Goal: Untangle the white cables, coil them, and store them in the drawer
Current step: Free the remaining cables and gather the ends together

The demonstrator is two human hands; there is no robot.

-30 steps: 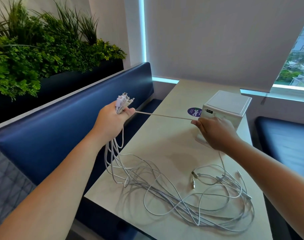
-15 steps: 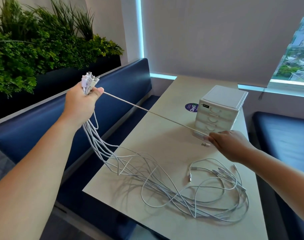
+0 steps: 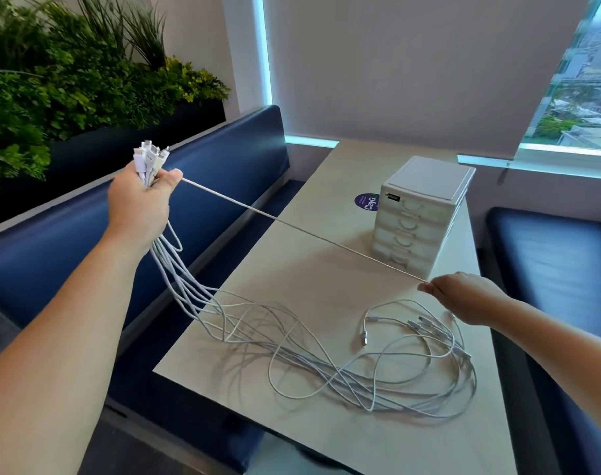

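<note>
My left hand (image 3: 139,204) is raised over the bench at the left and grips a bundle of white cable plugs (image 3: 148,159) that stick up from its fist. Several white cables hang from it down to a loose tangle (image 3: 343,358) spread over the table (image 3: 312,279). One cable (image 3: 292,226) runs taut from that hand across to my right hand (image 3: 463,296), which pinches its other end just in front of the white drawer unit (image 3: 422,214). The unit's stacked drawers all look closed.
A blue upholstered bench (image 3: 223,173) runs along the table's left side, with a planter of green plants (image 3: 69,84) behind it. Another blue seat (image 3: 549,255) lies to the right. A purple round sticker (image 3: 367,202) sits beside the drawer unit. A window blind hangs behind.
My left hand has risen and pulled away to the left with the plug bundle. My right hand has slid back towards me, so the single cable is drawn out much longer and taut.
</note>
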